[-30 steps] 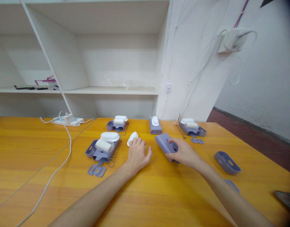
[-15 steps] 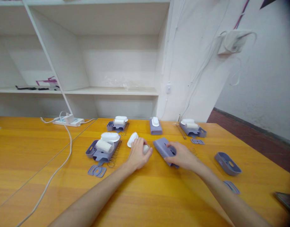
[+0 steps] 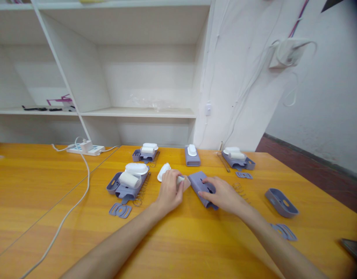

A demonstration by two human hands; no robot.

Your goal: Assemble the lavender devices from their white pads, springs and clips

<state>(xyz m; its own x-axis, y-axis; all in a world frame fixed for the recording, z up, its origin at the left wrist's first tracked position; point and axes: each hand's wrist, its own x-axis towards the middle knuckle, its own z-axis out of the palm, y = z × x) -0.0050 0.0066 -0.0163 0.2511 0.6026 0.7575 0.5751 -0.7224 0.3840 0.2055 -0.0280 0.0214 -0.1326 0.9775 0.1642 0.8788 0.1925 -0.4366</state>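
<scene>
My left hand is closed round a small white roll, mostly hidden by the fingers; a pale flap shows at its right side. Just behind that hand, a white oval plastic piece lies on the table. My right hand grips a purple-grey plastic housing with slots in its upper face, thumb and fingers on it. The housing lies slanted on the table, its upper left end close to the roll. Thin metal springs or rings lie just beyond my right wrist.
At left sits a set of purple-grey parts with a white roll and flat rings. Similar sets and a housing stand at the back. A purple-grey tray, flat rings and a white cable lie about.
My left hand has turned slightly, and a pale flap now shows beside the roll. My right thumb has shifted from the housing's near edge onto its upper face.
</scene>
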